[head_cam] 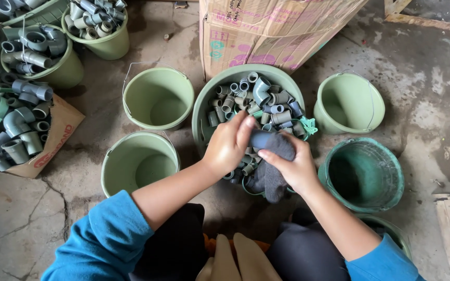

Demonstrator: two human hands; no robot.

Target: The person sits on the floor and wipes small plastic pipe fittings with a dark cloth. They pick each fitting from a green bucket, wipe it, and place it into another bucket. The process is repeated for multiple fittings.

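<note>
My left hand (227, 145) and my right hand (294, 165) meet over a large green basin (202, 104) filled with several grey pipe fittings (256, 99). Between them I hold a dark grey cloth (273, 169) wrapped around a dark blue-grey fitting (260, 138). My left fingers press the fitting's end; my right hand grips the cloth from below. The cloth hangs down over the basin's near rim. Both sleeves are blue.
Empty light green buckets stand at left (158, 98), lower left (139, 161) and right (349, 103); a darker teal bucket (363, 174) is lower right. Buckets and an open carton (53, 140) of fittings sit at far left. A cardboard box (272, 28) stands behind the basin.
</note>
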